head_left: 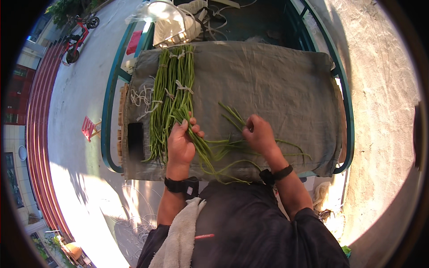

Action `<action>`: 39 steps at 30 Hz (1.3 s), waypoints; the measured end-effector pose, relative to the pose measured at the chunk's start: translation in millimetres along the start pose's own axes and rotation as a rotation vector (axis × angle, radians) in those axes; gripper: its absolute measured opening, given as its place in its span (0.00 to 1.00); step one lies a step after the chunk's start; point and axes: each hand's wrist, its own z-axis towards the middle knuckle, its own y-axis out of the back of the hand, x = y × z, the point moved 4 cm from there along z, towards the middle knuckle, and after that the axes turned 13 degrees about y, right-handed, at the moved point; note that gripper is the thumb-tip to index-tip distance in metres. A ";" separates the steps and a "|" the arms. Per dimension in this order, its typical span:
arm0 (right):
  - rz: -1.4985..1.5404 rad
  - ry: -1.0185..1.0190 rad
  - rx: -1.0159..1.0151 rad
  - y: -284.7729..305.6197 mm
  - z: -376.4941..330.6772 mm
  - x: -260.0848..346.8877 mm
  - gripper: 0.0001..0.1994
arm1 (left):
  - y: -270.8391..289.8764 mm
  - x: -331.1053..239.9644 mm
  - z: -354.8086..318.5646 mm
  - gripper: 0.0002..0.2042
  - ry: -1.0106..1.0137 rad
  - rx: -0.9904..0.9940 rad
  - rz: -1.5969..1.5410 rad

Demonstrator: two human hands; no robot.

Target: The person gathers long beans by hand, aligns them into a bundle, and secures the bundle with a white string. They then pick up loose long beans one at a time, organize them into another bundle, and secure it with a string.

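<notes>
My left hand is wrapped round a loose bunch of long green beans, whose ends trail toward the cloth's near edge. To its right, my right hand is closed on a few long beans that stick out to the upper left of the fist. More loose beans reach out to the right beneath the right wrist. Tied bundles of long beans, bound with pale strips, lie side by side on the left part of the grey-brown cloth, just beyond my left hand.
White ties and a black phone lie at the cloth's left side. A teal metal frame borders the cart, with white bags at the far end. A red stool and a red scooter stand to the left.
</notes>
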 end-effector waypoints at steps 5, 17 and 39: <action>0.281 -0.030 -0.084 30.6 19.9 49.5 0.08 | -12.6 6.9 2.4 0.14 -0.025 -0.086 0.100; 0.421 0.195 -0.021 -4.3 26.1 134.6 0.10 | -28.1 21.5 14.3 0.12 -0.127 -0.141 0.210; 0.312 0.178 0.323 -5.5 3.8 105.5 0.11 | -21.6 4.8 13.7 0.12 -0.207 -0.292 0.125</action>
